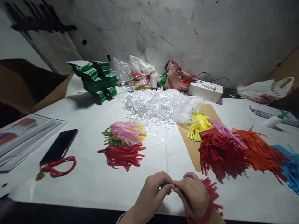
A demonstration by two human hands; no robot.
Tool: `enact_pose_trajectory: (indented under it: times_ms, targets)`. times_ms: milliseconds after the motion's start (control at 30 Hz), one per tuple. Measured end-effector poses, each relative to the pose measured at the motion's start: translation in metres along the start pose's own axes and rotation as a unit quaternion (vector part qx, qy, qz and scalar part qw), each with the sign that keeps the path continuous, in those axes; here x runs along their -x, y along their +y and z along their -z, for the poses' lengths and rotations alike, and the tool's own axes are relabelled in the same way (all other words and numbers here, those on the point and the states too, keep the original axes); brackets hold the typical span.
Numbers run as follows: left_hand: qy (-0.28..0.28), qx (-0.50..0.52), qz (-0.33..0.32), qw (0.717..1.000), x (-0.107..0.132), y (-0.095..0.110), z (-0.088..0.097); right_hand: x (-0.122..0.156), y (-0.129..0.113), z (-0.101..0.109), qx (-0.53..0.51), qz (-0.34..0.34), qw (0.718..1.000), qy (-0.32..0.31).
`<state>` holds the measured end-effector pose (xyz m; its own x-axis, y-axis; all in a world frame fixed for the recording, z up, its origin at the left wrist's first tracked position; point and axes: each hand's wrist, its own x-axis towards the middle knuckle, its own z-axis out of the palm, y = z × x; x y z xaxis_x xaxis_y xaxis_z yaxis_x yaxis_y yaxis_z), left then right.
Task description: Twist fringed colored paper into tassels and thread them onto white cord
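Right at the near edge of the surface [93, 177], the left hand [153, 194] and right hand [193, 196] meet fingertip to fingertip, both pinching a red fringed paper [212, 190] that pokes out past the right hand.

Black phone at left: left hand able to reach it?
Probably yes: bare tablecloth lies between left hand and phone, only the red cord beside it. But it and the right hand pinch red fringed paper.
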<state>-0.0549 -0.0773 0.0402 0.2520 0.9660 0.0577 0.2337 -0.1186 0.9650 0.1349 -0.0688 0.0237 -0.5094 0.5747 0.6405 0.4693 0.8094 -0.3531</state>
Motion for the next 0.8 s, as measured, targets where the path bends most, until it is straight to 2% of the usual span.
enact_pose_trajectory:
  times_ms: [167, 267, 333, 433, 533, 600, 700, 800]
  targets:
    - [0.043, 0.053, 0.063, 0.996, 0.021, -0.014, 0.007, -0.004, -0.004, -0.019, -0.005, -0.005, 0.998, -0.055]
    - [0.11, 0.073, 0.08, 0.988, 0.029, -0.027, 0.02, -0.004, -0.003, -0.025, -0.024, -0.017, 0.997, -0.067]
    - [0.207, 0.065, 0.088, 0.972, 0.028, -0.036, 0.045, 0.0, 0.002, -0.026, -0.007, -0.033, 0.998, -0.046]
    - [0.362, 0.023, 0.094, 0.927, 0.019, -0.049, 0.109, 0.011, 0.013, -0.023, 0.024, -0.055, 0.998, -0.007]
    - [0.423, -0.012, 0.095, 0.901, 0.008, -0.062, 0.18, 0.022, 0.021, -0.018, 0.027, -0.068, 0.997, 0.013]
    - [0.443, -0.046, 0.111, 0.888, 0.001, -0.072, 0.215, 0.029, 0.024, -0.016, 0.026, -0.072, 0.997, 0.019]
    - [0.459, -0.11, 0.138, 0.871, -0.005, -0.086, 0.243, 0.04, 0.026, -0.016, 0.031, -0.071, 0.997, 0.028]
    - [0.49, -0.172, 0.139, 0.843, -0.004, -0.092, 0.249, 0.055, 0.026, -0.019, 0.039, -0.1, 0.993, 0.052]
